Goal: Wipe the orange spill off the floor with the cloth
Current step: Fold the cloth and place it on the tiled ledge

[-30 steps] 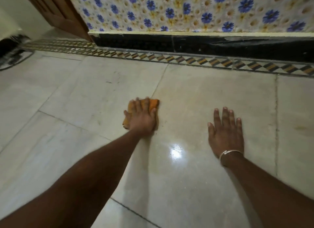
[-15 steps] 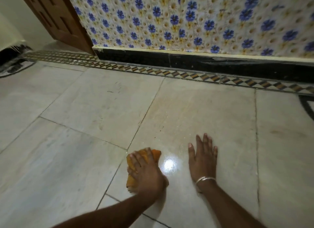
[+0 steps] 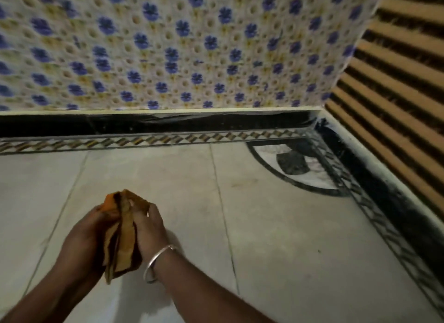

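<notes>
- floor point(image 3: 288, 238): pale, marble-look slabs with a slight sheen, filling the lower half of the view
- slab joints: one thin dark line point(image 3: 219, 202) runs from the wall toward the camera just right of centre; a second joint point(image 3: 65, 202) slants down on the left
- patterned border strip point(image 3: 153, 140): brown, black and white diamonds, inlaid along the far wall
- similar border point(image 3: 374, 214), darker and blurred, along the right wall; the two meet in the corner
- quarter-circle inlay point(image 3: 300, 168) in that corner: black arc, white field, dark centre
- faint brownish smear point(image 3: 242, 183) just right of the centre joint
- tiny dark speck point(image 3: 318, 251) on the right slab
</notes>
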`<move>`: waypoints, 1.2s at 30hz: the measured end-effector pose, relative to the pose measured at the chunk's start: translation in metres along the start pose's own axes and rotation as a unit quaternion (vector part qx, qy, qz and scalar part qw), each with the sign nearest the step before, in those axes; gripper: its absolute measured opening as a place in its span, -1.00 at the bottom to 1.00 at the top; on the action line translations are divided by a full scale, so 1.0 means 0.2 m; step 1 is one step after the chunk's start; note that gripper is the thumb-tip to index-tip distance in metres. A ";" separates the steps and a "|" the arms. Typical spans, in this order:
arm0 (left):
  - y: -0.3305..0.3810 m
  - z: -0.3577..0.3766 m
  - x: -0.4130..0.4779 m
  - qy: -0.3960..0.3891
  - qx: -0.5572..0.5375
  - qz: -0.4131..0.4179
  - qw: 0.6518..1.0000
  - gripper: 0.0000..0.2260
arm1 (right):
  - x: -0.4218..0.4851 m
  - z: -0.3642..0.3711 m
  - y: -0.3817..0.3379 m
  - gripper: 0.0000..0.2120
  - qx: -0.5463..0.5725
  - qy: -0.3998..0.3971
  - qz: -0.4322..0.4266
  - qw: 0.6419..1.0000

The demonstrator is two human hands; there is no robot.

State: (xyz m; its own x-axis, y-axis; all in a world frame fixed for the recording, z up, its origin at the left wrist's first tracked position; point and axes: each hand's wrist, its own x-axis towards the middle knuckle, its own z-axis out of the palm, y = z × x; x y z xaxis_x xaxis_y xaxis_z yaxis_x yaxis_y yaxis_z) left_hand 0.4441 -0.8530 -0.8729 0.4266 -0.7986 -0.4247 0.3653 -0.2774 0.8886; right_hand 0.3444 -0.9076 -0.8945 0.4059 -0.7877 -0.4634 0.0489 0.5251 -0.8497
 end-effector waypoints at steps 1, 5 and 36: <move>0.00 0.01 0.04 -0.016 0.006 -0.004 1.000 -0.63 | 0.00 -0.02 -0.02 -0.61 -0.024 0.014 -0.005 1.000; -0.01 0.09 0.12 -0.075 0.084 -0.010 0.994 -0.48 | 0.03 -0.16 -0.08 -0.60 -0.138 0.104 -0.046 0.984; 0.24 0.07 -0.01 -0.085 0.166 0.097 0.978 -0.72 | 0.08 -0.23 -0.24 -0.48 -0.114 0.036 -0.144 0.982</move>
State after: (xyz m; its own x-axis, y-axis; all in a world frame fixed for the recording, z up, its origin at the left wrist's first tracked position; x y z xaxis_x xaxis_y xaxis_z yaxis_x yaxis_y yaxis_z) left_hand 0.4488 -0.8715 -0.8268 0.3065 -0.9231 -0.2323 -0.0097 -0.2470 0.9690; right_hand 0.3070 -0.9602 -0.8734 0.3386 -0.9184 -0.2046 -0.0567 0.1971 -0.9787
